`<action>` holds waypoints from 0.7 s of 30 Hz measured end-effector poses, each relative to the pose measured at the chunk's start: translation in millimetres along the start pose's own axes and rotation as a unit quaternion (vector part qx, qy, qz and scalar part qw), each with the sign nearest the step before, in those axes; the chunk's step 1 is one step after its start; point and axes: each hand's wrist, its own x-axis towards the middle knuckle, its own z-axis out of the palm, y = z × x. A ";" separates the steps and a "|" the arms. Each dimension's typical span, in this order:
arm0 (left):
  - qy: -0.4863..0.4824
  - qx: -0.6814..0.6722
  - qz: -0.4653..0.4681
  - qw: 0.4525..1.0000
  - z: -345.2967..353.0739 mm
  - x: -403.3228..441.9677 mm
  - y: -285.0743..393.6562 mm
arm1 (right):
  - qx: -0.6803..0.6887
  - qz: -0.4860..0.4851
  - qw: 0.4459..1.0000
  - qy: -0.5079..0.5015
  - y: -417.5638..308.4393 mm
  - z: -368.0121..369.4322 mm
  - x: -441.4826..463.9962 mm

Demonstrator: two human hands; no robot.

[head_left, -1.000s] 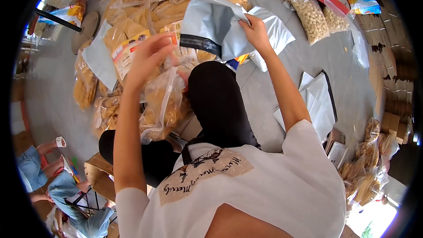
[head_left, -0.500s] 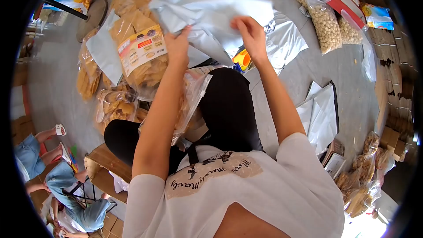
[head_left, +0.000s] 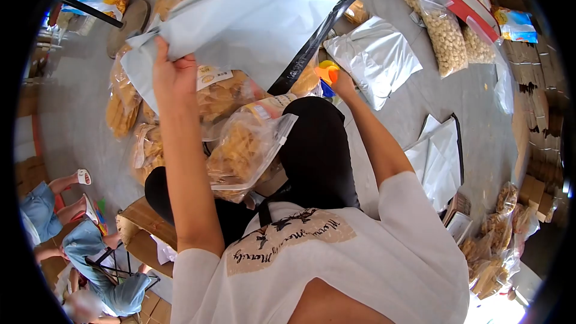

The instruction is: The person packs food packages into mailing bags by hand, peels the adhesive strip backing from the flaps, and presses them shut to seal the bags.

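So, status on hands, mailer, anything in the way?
Left hand gripping large grey mailer. Right hand at orange item, grip unclear. Bagged snacks crowd the space under the mailer.

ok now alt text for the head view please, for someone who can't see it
The left hand holds out a big grey bag over clear chip bags; the right hand is at an orange item, grip unclear. A silver bag lies to the right, with a bag of pale puffs beyond it.
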 end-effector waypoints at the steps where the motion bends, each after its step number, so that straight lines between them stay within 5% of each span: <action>1: 0.000 -0.022 0.013 1.000 2.4 -1.4 12.4 | -0.095 0.080 0.988 -0.092 5.8 6.7 5.8; 3: -0.001 -0.042 0.030 0.999 3.6 -6.1 40.2 | -0.115 0.068 0.984 -0.119 30.8 33.4 9.2; 5: -0.135 -0.193 -0.076 0.969 3.3 -15.2 67.4 | -0.137 0.054 0.978 -0.148 33.8 44.4 5.2; 7: -0.169 -0.259 -0.133 0.942 25.9 -37.3 89.7 | -0.118 0.071 0.990 0.007 21.7 41.6 -13.0; 8: -0.201 -0.323 -0.194 0.904 32.7 -43.3 97.5 | -0.116 0.065 0.991 0.001 17.9 39.6 -16.1; 12: -0.188 -0.321 -0.139 0.918 31.7 -39.6 116.2 | -0.189 -0.062 0.975 0.095 28.1 30.0 -35.1; 15: -0.181 -0.343 -0.192 0.902 27.9 -41.1 124.4 | -0.129 0.057 0.989 0.037 39.9 13.3 -76.2; 18: -0.196 -0.340 -0.209 0.896 38.9 -54.4 125.5 | -0.138 0.095 0.981 0.096 88.1 21.3 -129.9; 21: -0.197 -0.352 -0.211 0.890 52.5 -65.5 124.5 | -0.168 0.219 0.961 -0.025 120.1 13.7 -172.8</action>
